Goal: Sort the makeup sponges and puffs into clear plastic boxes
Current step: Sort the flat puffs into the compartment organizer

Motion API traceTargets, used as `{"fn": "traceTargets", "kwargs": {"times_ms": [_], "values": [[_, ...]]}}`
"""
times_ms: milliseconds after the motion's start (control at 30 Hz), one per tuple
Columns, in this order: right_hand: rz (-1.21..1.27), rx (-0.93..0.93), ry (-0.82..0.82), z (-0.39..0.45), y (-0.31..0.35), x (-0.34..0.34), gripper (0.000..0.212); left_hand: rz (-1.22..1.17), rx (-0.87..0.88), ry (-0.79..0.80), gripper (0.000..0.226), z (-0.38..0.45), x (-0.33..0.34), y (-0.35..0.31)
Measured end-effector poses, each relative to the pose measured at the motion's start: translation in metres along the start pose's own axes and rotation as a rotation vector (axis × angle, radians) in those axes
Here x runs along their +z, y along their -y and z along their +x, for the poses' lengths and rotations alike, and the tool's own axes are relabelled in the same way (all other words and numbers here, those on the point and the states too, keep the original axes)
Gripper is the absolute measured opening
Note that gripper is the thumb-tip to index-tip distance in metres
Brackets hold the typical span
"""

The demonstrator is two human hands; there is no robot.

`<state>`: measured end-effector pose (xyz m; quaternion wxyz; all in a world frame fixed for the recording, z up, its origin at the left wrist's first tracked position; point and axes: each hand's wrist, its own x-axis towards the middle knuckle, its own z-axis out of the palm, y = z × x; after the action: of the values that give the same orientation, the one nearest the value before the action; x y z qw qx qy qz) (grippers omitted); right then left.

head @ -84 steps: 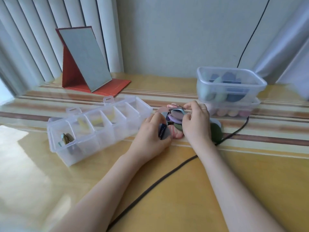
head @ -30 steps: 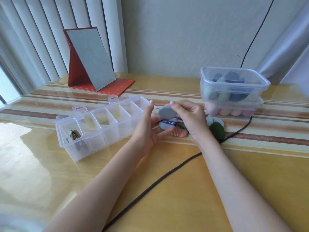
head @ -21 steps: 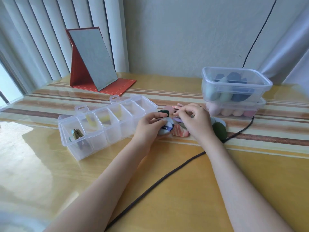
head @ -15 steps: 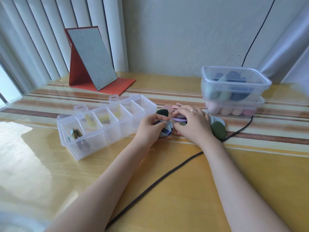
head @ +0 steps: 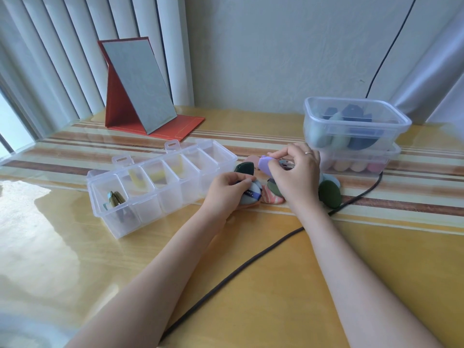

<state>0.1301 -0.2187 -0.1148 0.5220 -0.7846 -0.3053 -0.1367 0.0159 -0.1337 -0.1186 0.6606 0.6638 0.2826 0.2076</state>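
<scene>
A small pile of flat puffs lies mid-table between my hands. My left hand (head: pixel 227 190) grips a grey-blue puff (head: pixel 252 195) with a dark ribbon at the pile's left edge. My right hand (head: pixel 295 175) pinches a lilac puff (head: pixel 265 165), raised just above the pile. A striped pink puff (head: pixel 271 197) and dark green puffs (head: pixel 329 193) (head: pixel 244 169) lie around them. The clear divided box (head: pixel 160 182) stands to the left, with olive puffs (head: pixel 115 198) in its nearest cell and yellow ones further along.
Two stacked clear tubs (head: pixel 351 126) with blue and pink sponges stand right behind the pile. A black cable (head: pixel 241 267) crosses the table's front. A red folding mirror (head: pixel 136 86) stands at the back left, before vertical blinds.
My right hand lifted off the pile, bringing up the lilac puff between its fingertips. My left hand stayed on the grey-blue puff. A second earlier both hands were raised above the pile.
</scene>
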Motion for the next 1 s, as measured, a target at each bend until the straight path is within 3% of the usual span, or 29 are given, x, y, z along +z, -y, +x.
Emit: {"fn": "traceTargets", "kwargs": {"times_ms": [133,267,367,433,500,600,667,767,867,1000], "values": [[0.372,0.078,0.083,-0.004,0.016,-0.001,0.007,-0.138,-0.047,0.055,0.021,0.000,0.001,-0.001],[0.542,0.061,0.297,-0.008,0.021,0.002,0.015,-0.590,-0.205,0.042,0.038,-0.001,0.000,-0.011],[0.595,0.066,0.352,-0.008,0.021,0.003,0.030,-0.693,-0.190,0.124,0.038,0.000,-0.005,-0.012],[0.684,0.174,0.289,-0.005,0.022,0.001,0.033,-0.672,-0.139,0.129,0.020,-0.001,-0.004,-0.012],[0.765,0.261,0.184,-0.001,0.018,-0.001,0.032,-0.607,-0.116,0.106,0.018,0.000,-0.004,-0.011],[0.727,0.270,0.045,0.002,0.013,0.001,0.025,-0.517,-0.055,0.093,0.020,-0.002,-0.004,-0.011],[0.659,0.232,0.043,0.000,0.012,0.006,0.027,-0.472,0.011,0.046,0.021,-0.006,-0.003,-0.014],[0.512,0.097,0.162,-0.005,0.010,0.013,0.045,-0.393,0.105,-0.019,0.024,-0.014,-0.002,-0.018],[0.288,0.020,0.331,-0.008,0.010,0.021,0.043,-0.279,0.240,-0.061,0.026,-0.021,-0.003,-0.021],[0.200,-0.035,0.536,-0.011,0.016,0.029,0.035,-0.114,0.367,-0.235,0.025,-0.029,-0.015,-0.030]]}}
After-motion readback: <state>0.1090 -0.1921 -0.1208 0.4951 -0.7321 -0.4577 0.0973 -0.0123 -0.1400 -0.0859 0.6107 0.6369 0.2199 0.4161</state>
